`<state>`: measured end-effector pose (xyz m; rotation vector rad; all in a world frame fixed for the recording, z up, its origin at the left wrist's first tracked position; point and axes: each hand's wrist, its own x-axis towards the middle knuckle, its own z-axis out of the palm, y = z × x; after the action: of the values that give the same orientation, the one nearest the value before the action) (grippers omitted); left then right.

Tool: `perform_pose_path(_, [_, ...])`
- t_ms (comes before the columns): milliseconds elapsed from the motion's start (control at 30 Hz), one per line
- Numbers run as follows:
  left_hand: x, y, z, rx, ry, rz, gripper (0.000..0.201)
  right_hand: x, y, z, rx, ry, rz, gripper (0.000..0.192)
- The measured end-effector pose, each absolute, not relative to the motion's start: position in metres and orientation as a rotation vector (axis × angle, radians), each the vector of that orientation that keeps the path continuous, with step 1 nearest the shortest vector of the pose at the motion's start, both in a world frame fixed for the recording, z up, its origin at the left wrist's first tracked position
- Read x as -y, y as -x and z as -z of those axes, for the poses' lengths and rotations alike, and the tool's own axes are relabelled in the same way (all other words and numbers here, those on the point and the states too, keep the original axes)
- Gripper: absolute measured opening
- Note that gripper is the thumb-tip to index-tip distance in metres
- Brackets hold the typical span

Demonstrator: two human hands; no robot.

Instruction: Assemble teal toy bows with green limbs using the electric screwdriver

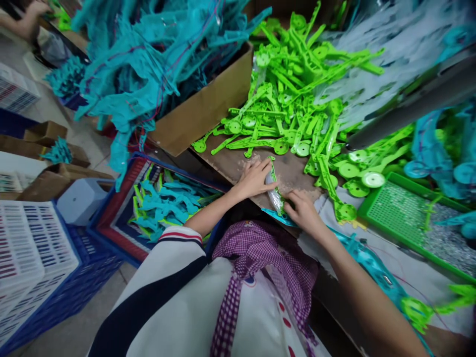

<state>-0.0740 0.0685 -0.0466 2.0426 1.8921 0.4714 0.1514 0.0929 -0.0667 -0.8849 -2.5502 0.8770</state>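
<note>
Left hand: left hand (255, 178) closed on top end of clear bag (274, 191), centre frame.
Right hand: right hand (303, 210) pinching bag's lower end, at 5 o'clock of the left.
Bag: on brown board (293, 171).
Surroundings: green parts pile (297, 104) at 12 o'clock; green tray (405, 218) at 3 o'clock.

Bright even light, blurred warped edges
</note>
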Motion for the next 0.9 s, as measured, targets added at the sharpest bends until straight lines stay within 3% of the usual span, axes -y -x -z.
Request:
perform_pose_path(333, [-0.065,0.079,0.059,-1.944,-1.971,-0.478,0.073,-0.091,-0.150,0.063,2.523,0.906,-0.873,0.024])
perform_pose_path(467, [-0.062,0.081,0.061,-1.974,-1.938,-0.551,0.064,-0.090,-0.152,0.055,2.538,0.910,-0.881,0.031])
perform_pose_path(633, [-0.075,0.101,0.050,-2.133,-1.842,-0.746,0.049,-0.069,-0.162,0.021,2.465,1.033,-0.628,0.041])
perform_pose_path(767, [-0.108,0.124,0.043,-2.148,-1.952,-0.685,0.053,-0.050,-0.156,-0.001,2.213,1.106,-0.751,0.035])
perform_pose_path(900, [-0.135,0.140,0.040,-2.002,-2.048,-0.730,0.041,-0.062,-0.141,0.007,2.002,1.179,-0.801,0.033])
